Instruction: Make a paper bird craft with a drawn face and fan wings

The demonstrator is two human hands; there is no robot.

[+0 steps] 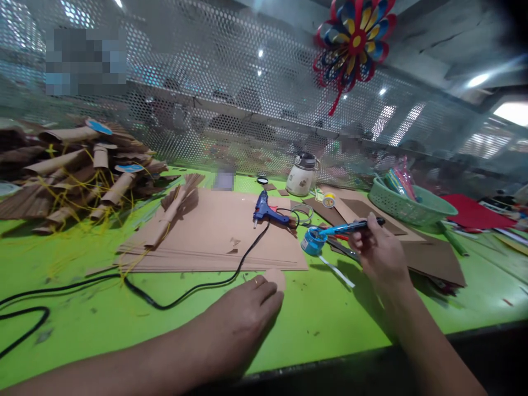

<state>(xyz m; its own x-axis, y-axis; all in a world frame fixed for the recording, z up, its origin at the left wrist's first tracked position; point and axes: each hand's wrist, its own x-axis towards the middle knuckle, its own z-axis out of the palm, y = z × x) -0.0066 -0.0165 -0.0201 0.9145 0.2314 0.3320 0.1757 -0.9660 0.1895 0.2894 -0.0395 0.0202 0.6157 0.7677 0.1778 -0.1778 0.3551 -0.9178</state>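
My right hand (381, 250) is closed around a paintbrush (344, 227) with a dark handle and blue-coated lower part. Its tip reaches into the mouth of a small jar of blue paint (313, 243). Near the table's front, my left hand (251, 308) is closed on a small tan piece of card (277, 279), whose rounded end shows past the fingers. Beyond the left hand lies a stack of brown cardboard sheets (214, 220). A blue glue gun (264, 212) rests on that stack, its black cord (198, 287) trailing left across the green table (297, 341).
Rolled brown paper pieces with yellow strings (82, 170) are heaped at left. One paper roll (171, 217) lies on the cardboard. Behind stand a white jug (301, 179) and a roll of tape (328, 200). A green basket (412, 206) and dark brown sheets (433, 261) are at right.
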